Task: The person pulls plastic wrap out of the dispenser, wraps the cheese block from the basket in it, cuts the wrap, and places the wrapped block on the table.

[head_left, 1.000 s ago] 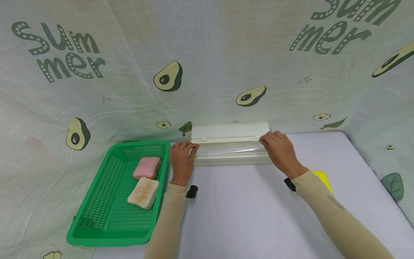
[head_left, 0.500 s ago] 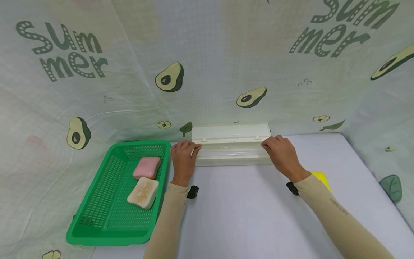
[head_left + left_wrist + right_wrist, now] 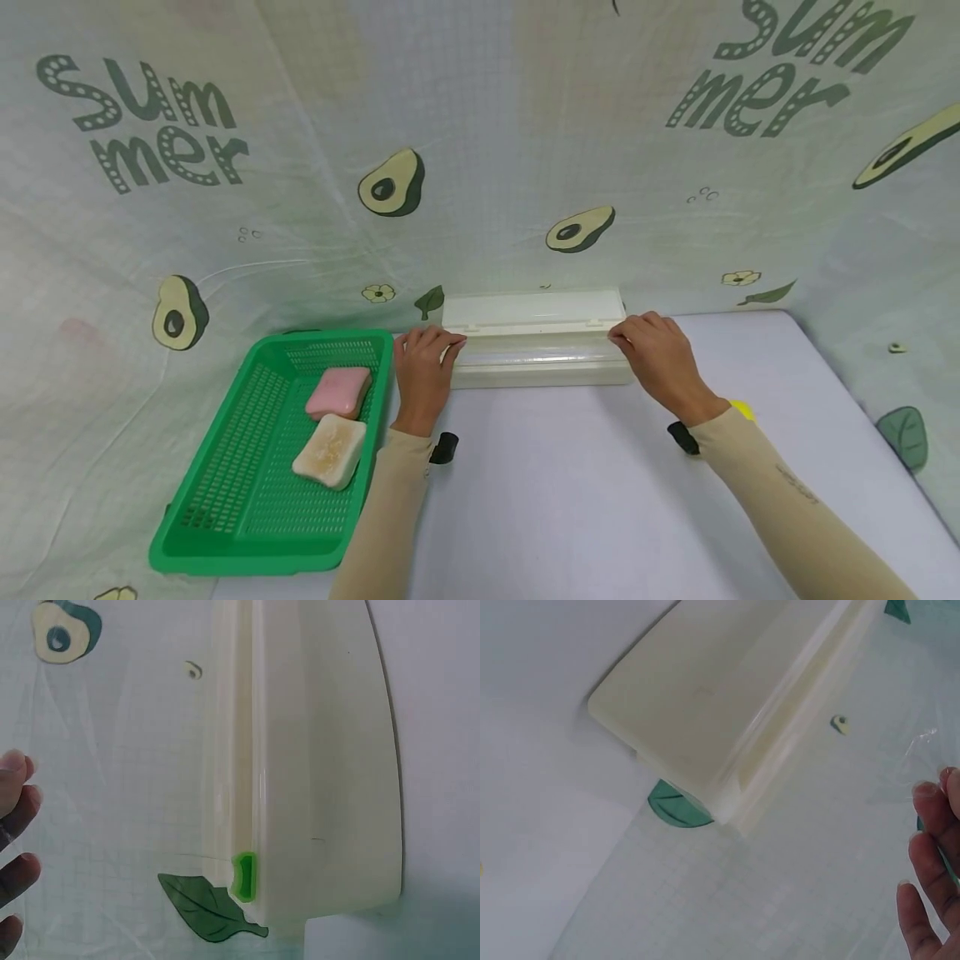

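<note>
A long cream plastic-wrap dispenser [image 3: 540,374] lies at the back of the table, its lid [image 3: 532,307] raised against the cloth behind. Clear cling film [image 3: 922,742] shows by the fingers in the right wrist view. At the dispenser's left end my left hand [image 3: 423,371] pinches the film's edge between thumb and fingertips. My right hand [image 3: 660,362] pinches the film at the opposite end. A green slider [image 3: 244,877] sits at one end of the dispenser in the left wrist view. The film is too transparent to trace fully.
On the left stands a green basket [image 3: 251,560] holding a pink soap bar [image 3: 339,392] and a cream soap bar [image 3: 330,452]. A yellow object [image 3: 743,409] is mostly hidden behind the right forearm. Avocado-print cloth [image 3: 480,125] hangs behind the white table [image 3: 562,500].
My right hand has shifted slightly to the right and nearer. The left hand has barely moved. Glare on the film has changed, and the head view has drifted a little.
</note>
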The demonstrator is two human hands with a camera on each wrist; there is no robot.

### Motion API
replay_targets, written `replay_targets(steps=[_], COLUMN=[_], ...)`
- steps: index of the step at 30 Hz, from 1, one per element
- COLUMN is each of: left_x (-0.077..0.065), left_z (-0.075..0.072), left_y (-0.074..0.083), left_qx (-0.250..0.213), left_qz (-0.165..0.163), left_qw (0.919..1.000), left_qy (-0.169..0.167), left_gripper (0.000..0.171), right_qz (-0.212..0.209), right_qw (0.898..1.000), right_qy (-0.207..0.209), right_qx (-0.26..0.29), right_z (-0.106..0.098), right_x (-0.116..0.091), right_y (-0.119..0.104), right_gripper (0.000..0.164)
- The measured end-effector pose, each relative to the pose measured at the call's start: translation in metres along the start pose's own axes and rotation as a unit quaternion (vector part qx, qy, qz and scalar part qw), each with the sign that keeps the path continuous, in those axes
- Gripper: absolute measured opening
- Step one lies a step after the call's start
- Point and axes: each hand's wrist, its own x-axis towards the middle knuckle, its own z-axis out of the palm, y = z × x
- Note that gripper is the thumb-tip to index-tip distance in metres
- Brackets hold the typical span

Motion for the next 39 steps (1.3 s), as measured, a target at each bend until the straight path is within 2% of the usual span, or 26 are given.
replay_targets(steps=[7,14,26,39], left_x=[0.0,0.0,0.003,0.006], left_z=[-0.006,-0.011,-0.023,-0.034], left_y=[0.003,0.004,0.008,0.015], left_qx=[0.002,-0.007,-0.011,-0.02], left_qz=[0.001,0.019,0.028,0.048], left_qw=[1.0,0.9997,0.9995,0.998], left_qy=[-0.005,0.009,0.01,0.037], left_gripper=[0.011,0.01,0.01,0.008], right_qz=[-0.007,-0.013,-0.017,-0.013], right_qw=[1.0,1.0,0.999,0.998], right_qy=[0.01,0.022,0.049,0.056], right_qx=[0.003,0.01,0.014,0.017], right_z=[-0.006,-0.01,-0.019,-0.032], right_x=[0.0,0.001,0.004,0.005], right_y=[-0.002,-0.003,-0.009,-0.013], right_gripper=[0.023,0.024,0.016,0.018])
